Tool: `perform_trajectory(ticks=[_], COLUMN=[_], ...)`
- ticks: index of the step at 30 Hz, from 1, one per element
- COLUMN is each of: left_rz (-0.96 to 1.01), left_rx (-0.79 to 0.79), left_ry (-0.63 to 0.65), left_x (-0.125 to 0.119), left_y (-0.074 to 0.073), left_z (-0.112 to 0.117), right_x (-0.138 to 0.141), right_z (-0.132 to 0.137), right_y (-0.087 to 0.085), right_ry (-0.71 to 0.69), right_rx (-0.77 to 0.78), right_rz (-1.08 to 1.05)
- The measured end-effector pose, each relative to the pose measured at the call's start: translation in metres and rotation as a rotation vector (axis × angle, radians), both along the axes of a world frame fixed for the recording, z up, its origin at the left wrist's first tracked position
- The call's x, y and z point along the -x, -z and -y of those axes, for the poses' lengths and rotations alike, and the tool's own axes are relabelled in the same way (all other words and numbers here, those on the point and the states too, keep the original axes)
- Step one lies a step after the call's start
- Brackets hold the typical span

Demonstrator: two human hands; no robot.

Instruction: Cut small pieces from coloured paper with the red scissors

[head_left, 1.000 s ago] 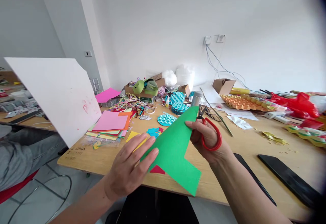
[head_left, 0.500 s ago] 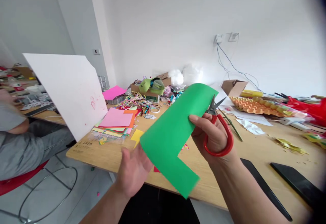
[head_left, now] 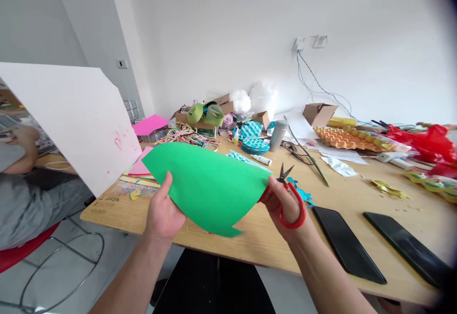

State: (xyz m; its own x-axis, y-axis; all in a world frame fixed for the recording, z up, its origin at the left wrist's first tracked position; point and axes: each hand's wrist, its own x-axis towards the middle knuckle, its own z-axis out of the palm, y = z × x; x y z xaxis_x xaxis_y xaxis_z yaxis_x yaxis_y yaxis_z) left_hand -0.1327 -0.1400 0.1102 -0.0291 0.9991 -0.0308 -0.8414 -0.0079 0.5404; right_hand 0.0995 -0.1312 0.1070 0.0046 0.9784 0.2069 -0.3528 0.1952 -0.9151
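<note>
A bowed sheet of green craft paper point(head_left: 210, 183) hangs between my two hands above the front of the table. My left hand point(head_left: 164, 211) grips its left lower edge, thumb on the upper face and fingers underneath. At the right end, my right hand point(head_left: 283, 207) pinches the sheet's corner. That same hand also keeps hold of red-handled scissors point(head_left: 297, 207), their dark blades parted and pointing up, away from the paper. A cut notch shows along the sheet's lower edge, near a small blurred tab.
Two black phone-like slabs point(head_left: 348, 242) point(head_left: 403, 245) lie at right. Behind the paper are a grey cylinder point(head_left: 278, 135), blue-checked round pieces point(head_left: 255, 145) and an orange egg tray point(head_left: 346, 139). A white board point(head_left: 71, 119) leans at left, near a seated person point(head_left: 32, 185).
The green paper has swung down and leftward into a level position. My left hand, open beneath it before, now grips its edge. The scissors have stayed in my right hand.
</note>
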Motion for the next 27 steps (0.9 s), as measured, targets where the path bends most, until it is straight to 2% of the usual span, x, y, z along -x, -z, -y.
perform_trajectory(ticks=[4, 7, 10, 12, 16, 19, 24, 27], left_rz=[-0.033, -0.077, -0.139, -0.194, -0.322, -0.431, -0.704, -0.846], left_rx=[0.005, 0.031, 0.042, 0.056, 0.048, 0.043, 0.047, 0.026], left_ry=[0.148, 0.286, 0.335, 0.33, 0.361, 0.435, 0.509, 0.47], left_x=[0.013, 0.021, 0.022, 0.02, 0.02, 0.026, 0.04, 0.05], left_y=[0.006, 0.011, 0.013, 0.013, 0.012, 0.011, 0.006, 0.003], left_z=[-0.008, -0.013, -0.016, -0.017, -0.015, -0.013, -0.011, -0.014], right_x=[-0.017, -0.029, -0.033, -0.032, -0.029, -0.029, -0.035, -0.039], right_z=[-0.009, -0.014, -0.016, -0.017, -0.021, -0.022, -0.018, -0.015], right_y=[-0.003, -0.001, 0.001, 0.002, -0.003, -0.009, -0.019, -0.027], right_ry=[-0.054, -0.219, -0.335, -0.328, -0.199, -0.145, -0.191, -0.237], right_rx=[0.089, 0.212, 0.258, 0.287, 0.329, 0.271, 0.077, -0.041], right_rz=[-0.165, -0.133, -0.059, -0.033, -0.019, 0.025, 0.271, 0.471])
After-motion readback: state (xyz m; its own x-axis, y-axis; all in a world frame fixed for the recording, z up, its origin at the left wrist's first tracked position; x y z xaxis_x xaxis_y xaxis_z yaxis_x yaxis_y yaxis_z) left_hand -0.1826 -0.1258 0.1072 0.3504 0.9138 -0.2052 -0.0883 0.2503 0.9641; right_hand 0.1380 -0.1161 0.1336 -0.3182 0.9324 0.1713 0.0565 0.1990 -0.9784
